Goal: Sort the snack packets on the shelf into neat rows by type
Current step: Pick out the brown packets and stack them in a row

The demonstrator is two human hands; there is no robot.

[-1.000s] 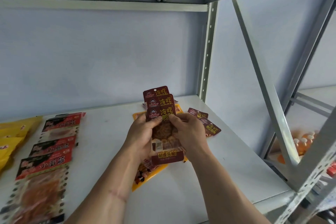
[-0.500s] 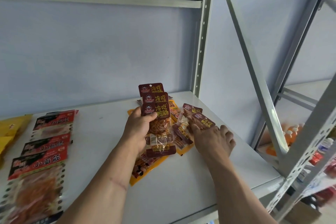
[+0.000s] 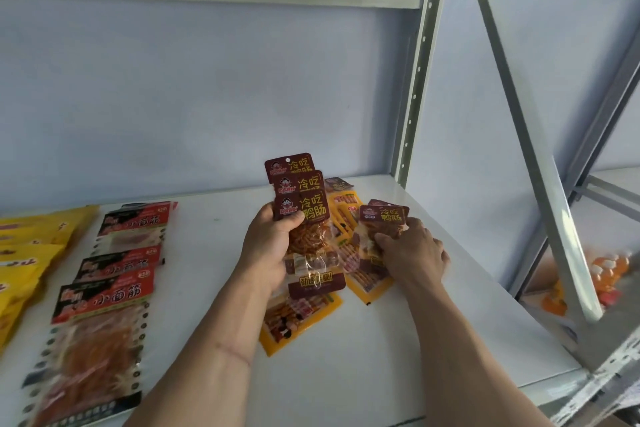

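At centre frame, the left hand (image 3: 268, 250) grips a fanned stack of three maroon packets (image 3: 304, 211) above the white shelf (image 3: 398, 340); just right, the right hand (image 3: 412, 255) pinches another maroon packet (image 3: 382, 222) over scattered orange packets (image 3: 294, 319); red-labelled packets (image 3: 114, 274) and yellow packets (image 3: 24, 253) lie in rows at lower left.

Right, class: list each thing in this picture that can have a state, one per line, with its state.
Left hand: closed on a fanned stack of dark red packets, held upright.
Right hand: gripping another dark red packet at the pile.
Orange packets: lying jumbled, unsorted.
Red-label packets: lying flat, in a row.
Yellow packets: lying overlapped, far left.
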